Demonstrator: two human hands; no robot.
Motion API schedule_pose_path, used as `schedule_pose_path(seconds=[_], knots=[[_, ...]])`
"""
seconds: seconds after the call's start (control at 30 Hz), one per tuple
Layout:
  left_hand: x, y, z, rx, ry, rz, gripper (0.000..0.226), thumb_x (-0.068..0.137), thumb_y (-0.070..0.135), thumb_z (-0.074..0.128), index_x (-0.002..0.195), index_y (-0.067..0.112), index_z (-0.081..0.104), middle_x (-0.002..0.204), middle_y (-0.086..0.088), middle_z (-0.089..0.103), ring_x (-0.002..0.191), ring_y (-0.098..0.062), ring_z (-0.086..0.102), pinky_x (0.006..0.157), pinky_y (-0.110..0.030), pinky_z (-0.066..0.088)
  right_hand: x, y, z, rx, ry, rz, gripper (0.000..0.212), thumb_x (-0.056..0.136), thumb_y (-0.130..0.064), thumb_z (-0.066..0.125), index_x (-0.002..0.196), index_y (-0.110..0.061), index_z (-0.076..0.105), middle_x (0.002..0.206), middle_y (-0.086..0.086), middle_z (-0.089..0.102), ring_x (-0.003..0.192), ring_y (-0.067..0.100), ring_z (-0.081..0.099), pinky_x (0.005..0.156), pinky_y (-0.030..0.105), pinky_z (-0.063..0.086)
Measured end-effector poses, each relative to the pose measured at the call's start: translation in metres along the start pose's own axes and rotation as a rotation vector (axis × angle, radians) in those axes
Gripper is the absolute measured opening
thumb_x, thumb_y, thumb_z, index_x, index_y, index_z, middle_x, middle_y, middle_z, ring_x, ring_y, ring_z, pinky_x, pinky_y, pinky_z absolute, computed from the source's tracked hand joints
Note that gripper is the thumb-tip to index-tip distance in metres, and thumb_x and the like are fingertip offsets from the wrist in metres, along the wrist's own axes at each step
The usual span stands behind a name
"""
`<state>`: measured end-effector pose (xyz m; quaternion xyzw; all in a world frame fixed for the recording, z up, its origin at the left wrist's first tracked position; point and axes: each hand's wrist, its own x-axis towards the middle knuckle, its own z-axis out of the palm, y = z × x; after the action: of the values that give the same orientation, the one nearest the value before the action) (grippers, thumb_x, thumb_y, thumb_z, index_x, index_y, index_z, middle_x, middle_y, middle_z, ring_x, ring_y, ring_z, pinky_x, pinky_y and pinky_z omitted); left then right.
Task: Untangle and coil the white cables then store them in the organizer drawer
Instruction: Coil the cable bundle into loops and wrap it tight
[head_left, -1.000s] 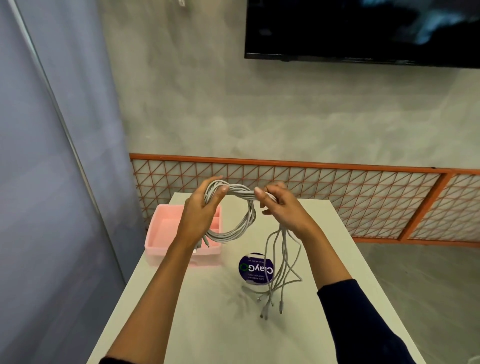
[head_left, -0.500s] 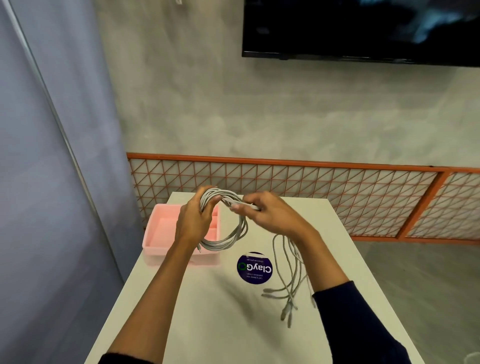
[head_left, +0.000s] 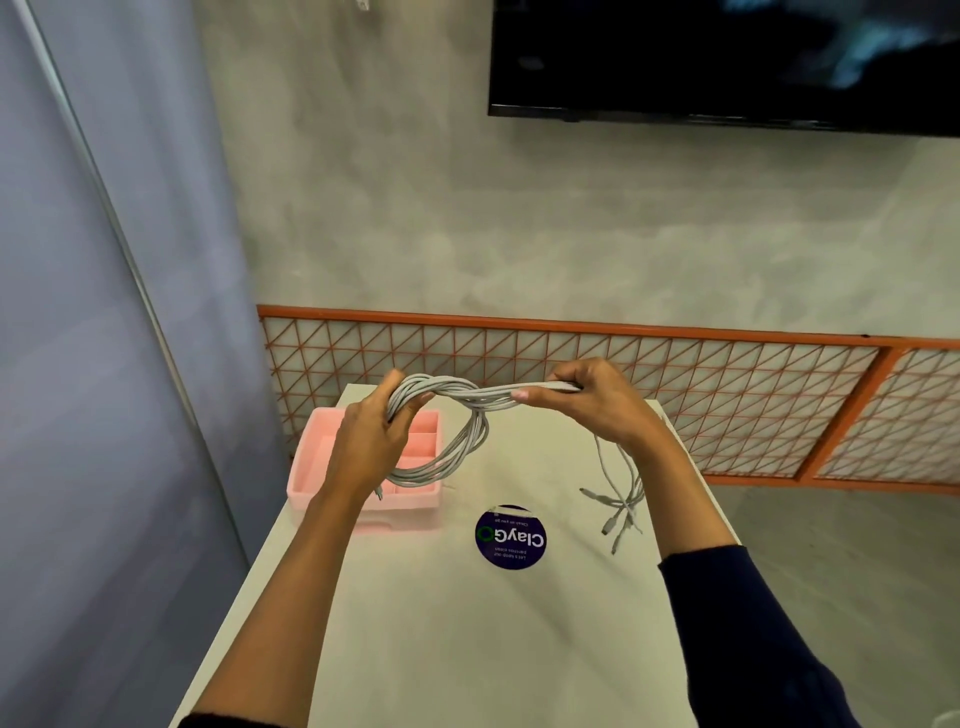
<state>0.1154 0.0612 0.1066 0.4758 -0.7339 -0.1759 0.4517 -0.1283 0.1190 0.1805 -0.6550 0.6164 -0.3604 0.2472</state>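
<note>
Above the counter (head_left: 441, 634), loose plug ends (head_left: 618, 514) dangle below the right hand (head_left: 597, 410), which pinches the cables (head_left: 467, 447) taut, likely so the next loop lies flat. The left hand (head_left: 366, 447) clasps the coil, probably to stop it springing apart, over the pink drawer (head_left: 405, 512).

I see left hand (head_left: 371, 441) gripping the coiled white cables (head_left: 457, 431) above the pink plastic organizer tray (head_left: 332, 457); right hand (head_left: 587, 402) pinches the strands taut over the white desk (head_left: 441, 623).
</note>
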Motion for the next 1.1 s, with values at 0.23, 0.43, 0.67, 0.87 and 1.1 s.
schedule_pose_path(seconds=[0.23, 0.43, 0.67, 0.87, 1.1], knots=[[-0.006, 0.009, 0.001, -0.058, -0.016, 0.066, 0.043, 0.066, 0.066, 0.069, 0.079, 0.030, 0.049, 0.056, 0.005, 0.056, 0.048, -0.022, 0.042, 0.052, -0.034, 0.043, 0.000, 0.007, -0.005, 0.093, -0.009, 0.028, 0.071, 0.060, -0.060, 0.074, 0.081, 0.007, 0.063, 0.060, 0.003, 0.034, 0.050, 0.009, 0.029, 0.049, 0.021, 0.023], [-0.001, 0.010, 0.007, 0.087, 0.143, -0.037, 0.060, 0.054, 0.086, 0.060, 0.080, 0.033, 0.060, 0.063, 0.004, 0.065, 0.056, -0.019, 0.059, 0.056, -0.035, 0.052, 0.002, 0.009, -0.008, 0.086, -0.117, 0.027, 0.034, 0.059, -0.040, 0.085, 0.068, -0.013, 0.065, 0.058, -0.001, 0.046, 0.052, 0.007, 0.040, 0.054, 0.024, 0.030], [-0.001, 0.010, 0.007, -0.001, 0.087, -0.090, 0.056, 0.054, 0.077, 0.067, 0.085, 0.030, 0.070, 0.063, 0.015, 0.064, 0.060, -0.008, 0.059, 0.059, -0.026, 0.049, 0.001, 0.009, -0.005, -0.031, -0.056, -0.018, 0.031, 0.068, -0.043, 0.080, 0.073, -0.013, 0.072, 0.057, -0.002, 0.048, 0.050, 0.003, 0.038, 0.049, 0.018, 0.027], [-0.003, 0.008, -0.001, -0.378, -0.249, -0.253, 0.079, 0.077, 0.085, 0.033, 0.085, 0.009, 0.054, 0.060, 0.002, 0.039, 0.052, -0.010, 0.034, 0.051, -0.025, 0.031, 0.000, 0.013, -0.008, 0.035, 0.009, -0.037, 0.034, 0.074, -0.036, 0.078, 0.075, -0.004, 0.067, 0.054, -0.005, 0.043, 0.048, 0.003, 0.034, 0.047, 0.015, 0.026], [-0.002, 0.011, -0.008, -0.421, -0.484, -0.208, 0.033, 0.099, 0.041, 0.037, 0.088, 0.014, 0.051, 0.069, -0.002, 0.039, 0.059, -0.009, 0.039, 0.055, -0.017, 0.041, 0.001, 0.015, -0.005, 0.171, 0.058, -0.033, 0.050, 0.062, -0.049, 0.077, 0.082, -0.003, 0.071, 0.068, 0.008, 0.053, 0.065, 0.014, 0.043, 0.059, 0.025, 0.032]])
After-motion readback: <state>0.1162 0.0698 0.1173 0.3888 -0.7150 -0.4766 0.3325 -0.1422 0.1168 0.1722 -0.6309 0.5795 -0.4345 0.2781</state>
